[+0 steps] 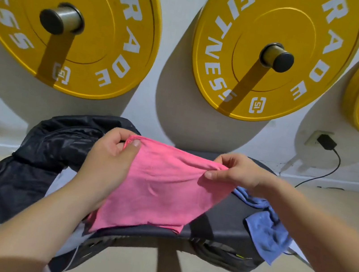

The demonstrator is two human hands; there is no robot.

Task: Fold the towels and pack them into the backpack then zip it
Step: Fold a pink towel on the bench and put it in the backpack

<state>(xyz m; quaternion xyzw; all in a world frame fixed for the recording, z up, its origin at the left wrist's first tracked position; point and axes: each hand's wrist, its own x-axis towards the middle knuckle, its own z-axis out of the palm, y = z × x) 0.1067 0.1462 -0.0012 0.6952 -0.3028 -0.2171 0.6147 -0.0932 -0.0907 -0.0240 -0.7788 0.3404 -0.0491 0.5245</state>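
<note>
Hands were apart, each clamped on one upper corner of the pink towel (pixel 160 191). The left hand (pixel 109 155) pinched its corner between thumb and curled fingers, and the right hand (pixel 236 170) pinched the opposite corner the same way. The cloth was stretched between them and lifted above the bench (pixel 225 227), its lower part hanging toward the bench's front edge. Whether the hem touched the pad could not be told.

Judgement: a corner-to-corner hold in the air lets the cloth hang flat under its own weight, so the edges can be matched for a fold. That put the work at the folding step for this towel, with no crease made yet.

- Backpack (pixel 29 159): dark, slumped on the left end of the bench and spilling over its left edge, just beside the left forearm. A pale patch showed by the wrist, possibly lining. The zip's state was not legible. Likely parked there to keep the reach short.
- Blue towel (pixel 269 232): crumpled, unfolded, draped over the right front corner of the bench, under the right forearm. Presumably next in line.

Background: yellow weight plates (pixel 73 25) on wall pegs; charger (pixel 327 141) plugged into a wall socket.
</note>
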